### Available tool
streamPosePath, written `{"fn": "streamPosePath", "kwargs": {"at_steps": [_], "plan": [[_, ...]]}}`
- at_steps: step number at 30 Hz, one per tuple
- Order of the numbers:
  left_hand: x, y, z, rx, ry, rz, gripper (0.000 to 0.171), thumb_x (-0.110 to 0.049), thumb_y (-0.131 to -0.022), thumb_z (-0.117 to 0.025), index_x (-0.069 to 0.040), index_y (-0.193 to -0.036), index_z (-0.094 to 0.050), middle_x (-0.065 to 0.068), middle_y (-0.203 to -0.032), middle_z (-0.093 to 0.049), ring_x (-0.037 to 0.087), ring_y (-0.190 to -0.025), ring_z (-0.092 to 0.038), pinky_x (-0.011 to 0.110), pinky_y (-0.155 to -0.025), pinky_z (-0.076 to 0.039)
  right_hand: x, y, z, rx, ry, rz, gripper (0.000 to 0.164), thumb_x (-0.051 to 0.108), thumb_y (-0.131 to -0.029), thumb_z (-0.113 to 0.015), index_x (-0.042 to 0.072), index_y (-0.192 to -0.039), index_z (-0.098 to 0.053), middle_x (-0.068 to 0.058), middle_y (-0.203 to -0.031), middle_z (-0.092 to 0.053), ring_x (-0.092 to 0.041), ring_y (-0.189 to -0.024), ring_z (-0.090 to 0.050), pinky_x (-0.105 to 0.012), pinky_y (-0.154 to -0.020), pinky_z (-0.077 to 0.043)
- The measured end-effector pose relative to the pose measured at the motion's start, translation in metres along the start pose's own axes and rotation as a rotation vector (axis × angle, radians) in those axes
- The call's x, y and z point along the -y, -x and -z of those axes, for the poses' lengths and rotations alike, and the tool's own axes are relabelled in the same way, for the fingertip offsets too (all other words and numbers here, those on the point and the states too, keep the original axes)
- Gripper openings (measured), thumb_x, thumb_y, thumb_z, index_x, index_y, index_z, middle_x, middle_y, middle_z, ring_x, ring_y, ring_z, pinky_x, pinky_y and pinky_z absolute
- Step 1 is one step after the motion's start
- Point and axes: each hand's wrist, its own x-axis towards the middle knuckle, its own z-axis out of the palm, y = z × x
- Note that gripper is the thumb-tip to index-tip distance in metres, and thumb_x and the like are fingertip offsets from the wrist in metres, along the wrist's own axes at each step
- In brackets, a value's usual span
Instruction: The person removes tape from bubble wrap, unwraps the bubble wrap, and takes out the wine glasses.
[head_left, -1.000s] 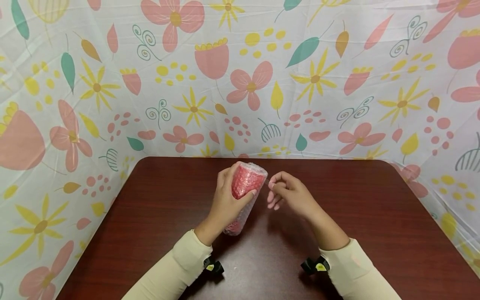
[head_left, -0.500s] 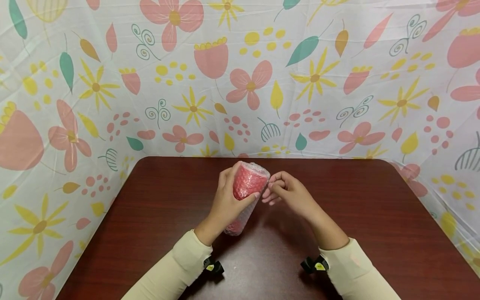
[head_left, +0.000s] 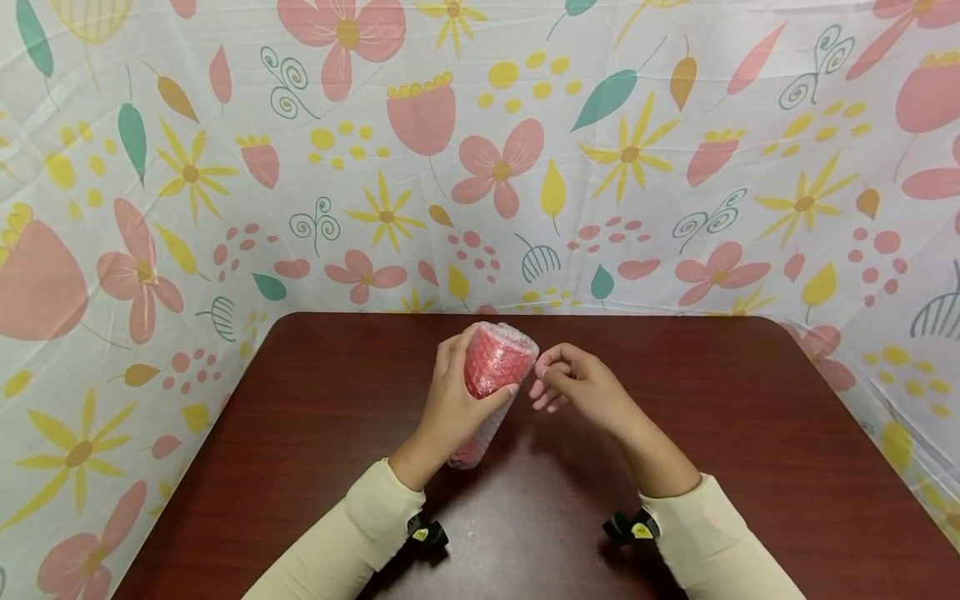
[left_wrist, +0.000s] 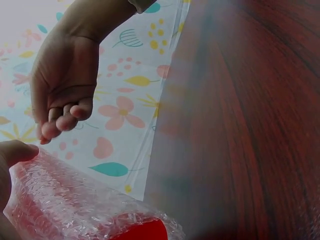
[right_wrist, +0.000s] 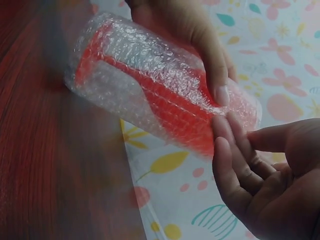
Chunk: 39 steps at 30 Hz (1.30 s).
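A red object (head_left: 497,360), roughly cylindrical and rolled in clear bubble wrap (right_wrist: 125,95), leans above the table in the head view. My left hand (head_left: 453,392) grips it round the side, thumb across the front. Its exact kind is hidden under the wrap. My right hand (head_left: 581,383) is at the upper right edge of the roll, thumb and forefinger together as if pinching the edge of the wrap; the pinched bit is too small to make out. In the right wrist view that hand's fingertips (right_wrist: 220,122) meet the wrap near the left thumb.
The dark reddish-brown table (head_left: 322,400) has rounded far corners. A floral curtain (head_left: 480,267) hangs behind it and along both sides. A small black device (head_left: 427,533) sits at the left wrist and another black device (head_left: 628,531) at the right.
The right hand's lower fingers moved toward the roll, then slightly back. The roll shifted a little right with the left hand still holding it.
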Motion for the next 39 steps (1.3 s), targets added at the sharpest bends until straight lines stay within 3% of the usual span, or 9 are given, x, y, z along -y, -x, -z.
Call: {"fn": "streamPosePath", "kwargs": {"at_steps": [3,8,15,24,31,33,39], "plan": [[0.0002,0.0000,-0.0001,-0.004,0.000,0.002,0.097,-0.030,-0.076,-0.090,-0.027,-0.155,-0.034,0.009,-0.140,-0.043,0.027,-0.127,-0.053,0.048,-0.104,-0.050,0.0014,0.0002,0.0001,0.001,-0.011,-0.011,0.025,0.012,-0.105,-0.051,-0.010,-0.115,-0.051,-0.022,-0.083,-0.070,-0.035,-0.074,-0.074,-0.048,-0.068,-0.061],[0.0002,-0.0002,0.0001,-0.008,-0.015,0.025,0.098,-0.032,-0.076,-0.090,-0.030,-0.155,-0.033,0.011,-0.141,-0.044,0.029,-0.127,-0.051,0.049,-0.103,-0.050,0.0023,0.0011,0.0005,0.014,-0.034,-0.005,0.019,0.011,-0.104,-0.051,-0.007,-0.111,-0.052,-0.021,-0.082,-0.070,-0.041,-0.075,-0.073,-0.044,-0.066,-0.062],[0.0010,-0.0003,0.0001,-0.003,-0.047,0.020,0.097,-0.034,-0.076,-0.089,-0.029,-0.156,-0.033,0.010,-0.142,-0.046,0.028,-0.128,-0.049,0.051,-0.103,-0.049,0.0015,0.0004,-0.0011,0.000,-0.047,0.000,0.023,0.012,-0.103,-0.056,-0.011,-0.107,-0.052,-0.018,-0.079,-0.068,-0.024,-0.069,-0.073,-0.043,-0.068,-0.062],[0.0032,-0.0018,0.0000,0.016,-0.034,-0.002,0.099,-0.036,-0.076,-0.089,-0.030,-0.156,-0.031,0.006,-0.142,-0.046,0.026,-0.126,-0.053,0.049,-0.103,-0.050,0.0013,-0.0019,-0.0029,-0.004,-0.026,-0.011,0.025,0.013,-0.104,-0.056,-0.011,-0.109,-0.052,-0.024,-0.085,-0.072,-0.026,-0.074,-0.075,-0.057,-0.075,-0.059],[0.0038,-0.0009,-0.0006,0.052,-0.017,0.029,0.105,-0.040,-0.075,-0.089,-0.035,-0.158,-0.024,0.008,-0.147,-0.041,0.028,-0.127,-0.055,0.048,-0.103,-0.051,0.0001,-0.0019,-0.0033,0.019,-0.040,0.008,0.022,0.010,-0.104,-0.053,-0.010,-0.112,-0.052,-0.027,-0.092,-0.072,-0.031,-0.080,-0.075,-0.045,-0.073,-0.062],[0.0033,-0.0004,-0.0006,0.063,-0.012,0.037,0.106,-0.041,-0.076,-0.089,-0.035,-0.158,-0.024,0.010,-0.148,-0.040,0.029,-0.128,-0.055,0.049,-0.104,-0.050,0.0000,-0.0019,-0.0033,0.020,-0.045,0.011,0.021,0.009,-0.104,-0.052,-0.010,-0.113,-0.051,-0.027,-0.093,-0.071,-0.028,-0.080,-0.075,-0.046,-0.075,-0.062],[0.0029,-0.0008,0.0008,0.066,-0.003,0.053,0.097,-0.048,-0.082,-0.082,-0.037,-0.158,-0.023,0.009,-0.144,-0.046,0.027,-0.128,-0.053,0.050,-0.105,-0.048,0.0005,-0.0014,-0.0029,0.019,-0.042,0.013,0.021,0.009,-0.105,-0.048,-0.010,-0.114,-0.051,-0.029,-0.094,-0.071,-0.036,-0.083,-0.075,-0.041,-0.074,-0.062]]}}
